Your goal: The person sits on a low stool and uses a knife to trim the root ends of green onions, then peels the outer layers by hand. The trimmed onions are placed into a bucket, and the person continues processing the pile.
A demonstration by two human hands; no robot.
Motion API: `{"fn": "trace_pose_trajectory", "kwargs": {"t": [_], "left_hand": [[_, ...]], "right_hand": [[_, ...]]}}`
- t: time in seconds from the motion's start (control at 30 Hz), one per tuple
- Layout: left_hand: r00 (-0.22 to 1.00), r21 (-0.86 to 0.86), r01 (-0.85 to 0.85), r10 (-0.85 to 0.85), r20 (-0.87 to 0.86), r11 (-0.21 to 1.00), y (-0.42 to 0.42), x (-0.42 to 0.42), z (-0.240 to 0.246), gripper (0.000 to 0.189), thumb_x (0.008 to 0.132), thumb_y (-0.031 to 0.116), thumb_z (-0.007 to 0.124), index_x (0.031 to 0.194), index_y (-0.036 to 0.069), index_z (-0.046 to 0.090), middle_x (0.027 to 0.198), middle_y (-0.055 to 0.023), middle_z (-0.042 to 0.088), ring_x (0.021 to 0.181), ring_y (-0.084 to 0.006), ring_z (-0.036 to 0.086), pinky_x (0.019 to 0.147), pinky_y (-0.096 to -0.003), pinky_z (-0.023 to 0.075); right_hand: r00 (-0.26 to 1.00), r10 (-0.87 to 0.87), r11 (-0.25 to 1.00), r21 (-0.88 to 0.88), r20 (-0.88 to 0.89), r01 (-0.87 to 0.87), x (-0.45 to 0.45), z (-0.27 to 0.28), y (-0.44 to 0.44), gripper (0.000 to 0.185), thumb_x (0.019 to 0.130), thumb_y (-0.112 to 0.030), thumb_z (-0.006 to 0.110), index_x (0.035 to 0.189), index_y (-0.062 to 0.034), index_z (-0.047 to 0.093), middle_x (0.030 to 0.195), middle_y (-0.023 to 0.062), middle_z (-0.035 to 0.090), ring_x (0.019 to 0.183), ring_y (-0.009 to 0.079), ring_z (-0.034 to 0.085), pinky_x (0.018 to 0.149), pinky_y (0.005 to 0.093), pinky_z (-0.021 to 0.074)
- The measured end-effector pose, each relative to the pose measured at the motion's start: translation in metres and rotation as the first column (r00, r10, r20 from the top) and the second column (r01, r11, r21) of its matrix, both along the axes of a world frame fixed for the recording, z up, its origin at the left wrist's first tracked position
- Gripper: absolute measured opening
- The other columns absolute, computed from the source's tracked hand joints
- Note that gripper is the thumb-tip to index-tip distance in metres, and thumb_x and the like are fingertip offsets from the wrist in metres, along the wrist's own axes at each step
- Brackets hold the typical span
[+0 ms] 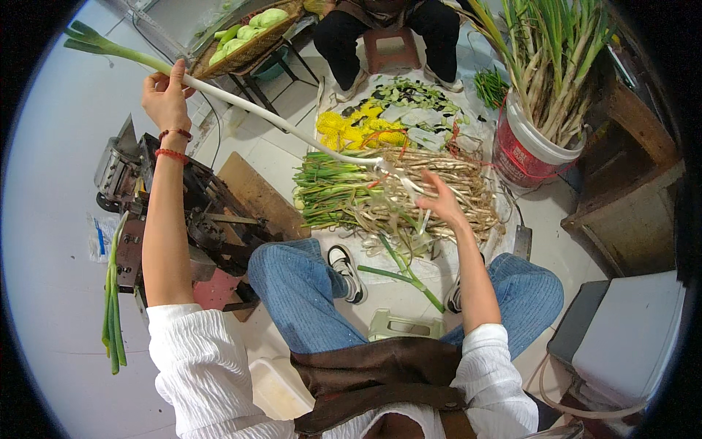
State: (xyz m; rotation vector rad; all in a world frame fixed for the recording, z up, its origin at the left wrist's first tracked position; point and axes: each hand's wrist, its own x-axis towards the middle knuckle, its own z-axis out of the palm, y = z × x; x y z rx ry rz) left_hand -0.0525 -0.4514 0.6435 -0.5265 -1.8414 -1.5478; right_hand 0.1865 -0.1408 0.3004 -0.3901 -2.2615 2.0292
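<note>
My left hand (167, 99), raised at the upper left, grips a long peeled scallion (269, 116) where its green leaves meet the white stalk. The stalk slants down to the right, its pale root end above a pile of scallions (340, 189) on a white sheet. Near that end, my right hand (441, 203) has its fingers apart; thin pale peelings (408, 186) hang just beside them, and whether the fingers touch these I cannot tell. Loose peelings and a green leaf piece (408, 274) lie at the pile's near edge.
Beyond the pile are yellow netting (343, 129), scattered trimmings and a seated person (340, 49). A bucket of scallions (518, 159) stands right, a wicker basket of green vegetables (288, 24) upper left. Dark metal equipment (211, 230) is beside my left arm, a low stool (384, 324) between my knees.
</note>
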Motion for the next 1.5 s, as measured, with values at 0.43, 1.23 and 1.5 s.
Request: {"fn": "trace_pose_trajectory", "kwargs": {"t": [0.43,1.23,1.5], "left_hand": [[0.981,0.017,0.192,-0.192,-0.028,0.981,0.020,0.020,0.008,0.025,0.077,0.013,0.068,0.085,-0.002,0.049,0.078,-0.0144,0.063,0.067,-0.0197,0.063,0.051,-0.0292,0.0548],[0.885,0.161,0.385,-0.413,0.215,0.909,-0.009,0.008,-0.045,0.012,0.091,0.013,0.045,0.092,0.003,0.051,0.079,-0.0116,0.063,0.071,-0.0206,0.063,0.061,-0.0319,0.0536],[0.488,0.248,0.735,-0.747,0.452,0.631,0.069,0.102,-0.132,0.014,0.092,0.016,0.042,0.102,0.007,0.048,0.090,-0.0066,0.059,0.083,-0.0182,0.059,0.073,-0.0323,0.0501]], "right_hand": [[0.930,0.258,0.764,0.645,-0.262,-0.030,-0.040,0.033,-0.081,0.022,0.085,-0.022,0.051,0.080,-0.0014,0.047,0.081,0.0195,0.054,0.076,0.0367,0.053,0.067,0.0458,0.0418],[0.972,-0.179,0.910,0.350,-0.156,0.223,-0.028,0.018,-0.020,0.036,0.081,-0.013,0.053,0.115,-0.0005,0.051,0.109,0.0196,0.053,0.102,0.0317,0.052,0.087,0.0372,0.0407],[0.829,0.004,0.962,0.229,-0.559,0.150,-0.049,0.194,-0.051,0.026,0.090,-0.016,0.046,0.104,0.0012,0.057,0.093,0.0097,0.061,0.073,0.0165,0.057,0.065,0.0276,0.0443]]}}
